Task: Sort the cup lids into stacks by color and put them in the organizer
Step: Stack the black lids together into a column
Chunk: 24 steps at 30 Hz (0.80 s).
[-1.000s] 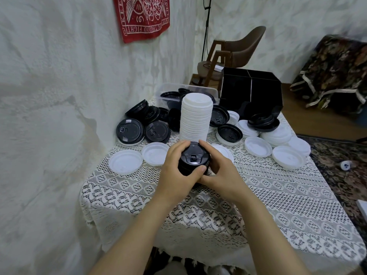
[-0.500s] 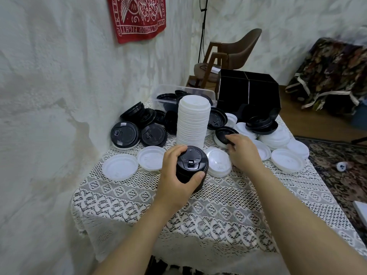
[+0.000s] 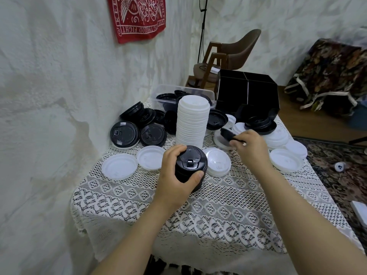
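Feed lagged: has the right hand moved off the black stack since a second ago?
Yes. The right hand went rightward past the tall white stack and pinches a black lid.

The left hand (image 3: pixel 176 175) covers the near side of the black stack (image 3: pixel 191 157), so its lid count cannot be told, and the black lid (image 3: pixel 227 133) pinched by the right hand (image 3: pixel 250 147) is blurred and half hidden by that hand. The white stack (image 3: pixel 192 120) hides the middle of the tub (image 3: pixel 158 92) and some of what lies in it, while the organizer (image 3: pixel 248 92) is too dark inside to read. The top edge cuts the banner (image 3: pixel 139 18), the right edge cuts a flat white thing (image 3: pixel 360 211), and a white object (image 3: pixel 340 166) on the carpet (image 3: pixel 337 191) is too small to identify.
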Available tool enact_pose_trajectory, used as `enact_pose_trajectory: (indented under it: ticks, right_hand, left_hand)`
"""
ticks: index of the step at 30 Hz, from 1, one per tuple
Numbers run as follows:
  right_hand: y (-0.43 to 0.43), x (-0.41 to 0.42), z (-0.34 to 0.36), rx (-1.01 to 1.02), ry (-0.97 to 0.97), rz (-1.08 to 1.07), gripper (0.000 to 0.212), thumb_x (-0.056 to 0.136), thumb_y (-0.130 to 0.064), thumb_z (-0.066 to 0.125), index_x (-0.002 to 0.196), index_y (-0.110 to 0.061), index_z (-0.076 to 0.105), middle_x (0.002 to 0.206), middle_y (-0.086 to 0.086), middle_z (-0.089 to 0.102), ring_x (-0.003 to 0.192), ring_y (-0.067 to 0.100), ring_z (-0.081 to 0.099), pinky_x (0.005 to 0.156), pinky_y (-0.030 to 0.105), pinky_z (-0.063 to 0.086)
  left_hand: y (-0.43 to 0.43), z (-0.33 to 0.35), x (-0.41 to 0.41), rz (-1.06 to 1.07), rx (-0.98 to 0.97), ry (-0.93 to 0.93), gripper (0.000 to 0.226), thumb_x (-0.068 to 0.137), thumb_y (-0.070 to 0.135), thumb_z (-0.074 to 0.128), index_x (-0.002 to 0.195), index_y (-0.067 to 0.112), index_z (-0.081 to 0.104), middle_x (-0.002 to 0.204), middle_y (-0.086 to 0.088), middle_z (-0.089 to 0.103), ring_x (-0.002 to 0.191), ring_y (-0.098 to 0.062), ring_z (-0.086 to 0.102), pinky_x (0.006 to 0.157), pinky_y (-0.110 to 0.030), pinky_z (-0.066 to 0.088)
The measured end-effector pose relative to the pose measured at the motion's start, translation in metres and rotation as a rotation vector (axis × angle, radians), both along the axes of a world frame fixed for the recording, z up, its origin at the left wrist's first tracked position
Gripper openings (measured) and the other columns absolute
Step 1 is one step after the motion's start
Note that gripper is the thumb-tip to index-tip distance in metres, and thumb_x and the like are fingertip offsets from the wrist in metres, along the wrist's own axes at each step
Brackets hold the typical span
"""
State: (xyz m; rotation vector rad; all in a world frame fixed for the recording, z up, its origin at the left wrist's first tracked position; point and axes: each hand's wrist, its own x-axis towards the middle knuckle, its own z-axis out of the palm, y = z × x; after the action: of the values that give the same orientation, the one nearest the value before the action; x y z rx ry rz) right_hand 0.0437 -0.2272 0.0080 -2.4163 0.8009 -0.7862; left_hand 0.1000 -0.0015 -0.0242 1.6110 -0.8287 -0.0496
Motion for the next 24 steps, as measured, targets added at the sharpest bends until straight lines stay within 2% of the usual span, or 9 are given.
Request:
enact_pose_trajectory:
  ticks: [3, 6, 8, 10, 13, 16, 18, 21, 24]
  right_hand:
    - [0.014, -0.023, 0.004, 0.321, -0.247, -0.094, 0.013, 0.092, -0.014, 0.064, 0.097, -0.005, 0.072, 0.083, 0.001, 0.065, 0.078, 0.017, 0.059, 0.071, 0.028, 0.046]
    - [0.024, -0.047, 0.0, 0.812, -0.439, -0.1, 0.016, 0.096, -0.007, 0.056, 0.107, 0.0, 0.065, 0.091, 0.011, 0.068, 0.083, 0.017, 0.065, 0.07, 0.025, 0.055]
    - [0.028, -0.061, -0.005, 1.011, -0.429, -0.124, 0.021, 0.097, -0.004, 0.054, 0.117, 0.0, 0.059, 0.099, 0.016, 0.066, 0.093, 0.023, 0.066, 0.065, 0.022, 0.055]
    - [0.028, -0.069, -0.012, 1.067, -0.416, -0.159, 0.035, 0.095, 0.001, 0.054, 0.13, -0.002, 0.054, 0.104, 0.017, 0.064, 0.096, 0.025, 0.065, 0.072, 0.025, 0.055]
    - [0.025, -0.074, -0.02, 0.922, -0.317, -0.226, 0.056, 0.093, 0.003, 0.056, 0.145, -0.01, 0.042, 0.107, 0.006, 0.064, 0.092, 0.024, 0.065, 0.082, 0.037, 0.056]
    - [0.022, -0.076, -0.023, 0.469, -0.037, -0.246, 0.057, 0.088, -0.005, 0.063, 0.142, -0.007, 0.045, 0.119, 0.007, 0.065, 0.097, 0.025, 0.065, 0.087, 0.039, 0.052]
    - [0.02, -0.075, -0.024, 0.293, 0.084, -0.233, 0.068, 0.084, -0.012, 0.069, 0.145, -0.005, 0.041, 0.122, 0.011, 0.064, 0.105, 0.026, 0.063, 0.09, 0.037, 0.049]
    - [0.017, -0.072, -0.025, 0.281, 0.098, -0.092, 0.084, 0.076, -0.014, 0.08, 0.147, -0.009, 0.037, 0.138, 0.008, 0.051, 0.126, 0.026, 0.05, 0.103, 0.039, 0.041]
    - [0.015, -0.068, -0.027, 0.259, 0.11, 0.017, 0.088, 0.074, -0.019, 0.083, 0.148, -0.013, 0.036, 0.139, 0.004, 0.049, 0.128, 0.021, 0.046, 0.101, 0.03, 0.038]
  left_hand:
    - [0.0, 0.0, 0.0, 0.001, -0.007, 0.001, 0.059, 0.069, 0.05, 0.065, 0.123, 0.043, 0.039, 0.133, 0.021, 0.039, 0.126, -0.001, 0.042, 0.103, -0.014, 0.037]
    - [0.001, 0.0, 0.0, -0.002, -0.008, 0.01, 0.06, 0.069, 0.05, 0.065, 0.123, 0.043, 0.04, 0.133, 0.02, 0.04, 0.125, 0.0, 0.042, 0.102, -0.012, 0.037]
    - [0.001, 0.0, 0.0, -0.003, -0.009, 0.017, 0.06, 0.07, 0.047, 0.067, 0.123, 0.043, 0.039, 0.133, 0.018, 0.04, 0.124, 0.001, 0.042, 0.101, -0.011, 0.036]
    - [0.0, 0.001, -0.001, -0.007, -0.011, 0.027, 0.059, 0.071, 0.042, 0.07, 0.122, 0.042, 0.04, 0.133, 0.017, 0.041, 0.123, 0.003, 0.042, 0.099, -0.008, 0.035]
    - [0.0, 0.001, 0.0, -0.008, -0.014, 0.034, 0.06, 0.071, 0.04, 0.07, 0.123, 0.04, 0.041, 0.133, 0.016, 0.041, 0.123, 0.003, 0.042, 0.099, -0.008, 0.035]
    - [0.0, 0.001, -0.001, -0.009, -0.009, 0.032, 0.06, 0.071, 0.041, 0.069, 0.124, 0.039, 0.041, 0.132, 0.017, 0.041, 0.124, 0.002, 0.042, 0.1, -0.01, 0.035]
    - [0.001, 0.001, -0.001, -0.012, -0.006, 0.043, 0.06, 0.071, 0.043, 0.07, 0.124, 0.041, 0.041, 0.133, 0.017, 0.041, 0.124, 0.0, 0.043, 0.102, -0.012, 0.037]
    - [0.001, 0.001, -0.002, -0.012, -0.002, 0.053, 0.061, 0.069, 0.049, 0.067, 0.124, 0.042, 0.041, 0.134, 0.017, 0.041, 0.126, -0.003, 0.043, 0.104, -0.017, 0.038]
    - [0.002, 0.001, -0.001, -0.01, 0.001, 0.06, 0.061, 0.07, 0.047, 0.068, 0.124, 0.042, 0.042, 0.134, 0.017, 0.041, 0.127, -0.003, 0.043, 0.104, -0.018, 0.038]
